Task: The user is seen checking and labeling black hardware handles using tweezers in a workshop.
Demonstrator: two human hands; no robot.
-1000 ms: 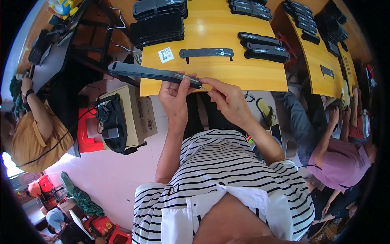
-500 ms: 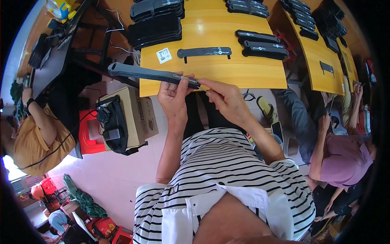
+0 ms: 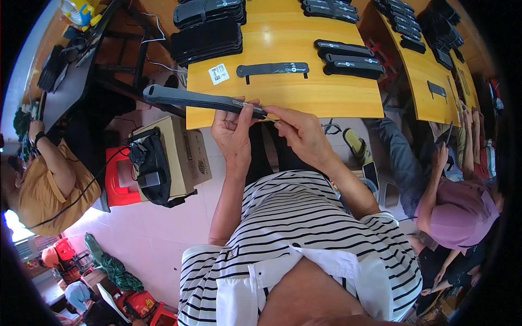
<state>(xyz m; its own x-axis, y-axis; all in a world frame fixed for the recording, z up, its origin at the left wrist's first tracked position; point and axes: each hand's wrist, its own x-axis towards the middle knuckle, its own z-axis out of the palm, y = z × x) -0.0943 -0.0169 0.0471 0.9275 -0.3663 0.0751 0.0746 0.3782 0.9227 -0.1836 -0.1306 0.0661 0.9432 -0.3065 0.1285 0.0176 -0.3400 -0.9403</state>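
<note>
One long dark strap [image 3: 204,100] is held at the near edge of the yellow table [image 3: 304,95]. It is pinched at its right end by the curled fingers of the left hand [image 3: 234,130], while the right hand [image 3: 302,133] is closed on that same end from the other side. One single strap [image 3: 273,69] lies flat on the table, three more [image 3: 348,57] are grouped to its right, and stacks [image 3: 209,32] behind are cut off by the rim. A cardboard box [image 3: 182,157] stands on the pink tiled floor [image 3: 163,233].

At centre frame I see my left hand [image 3: 235,130] gripping a long dark strap [image 3: 201,100] that juts toward the upper left; my right hand [image 3: 302,132] pinches, I think, its near end over the yellow table [image 3: 304,95].
</note>
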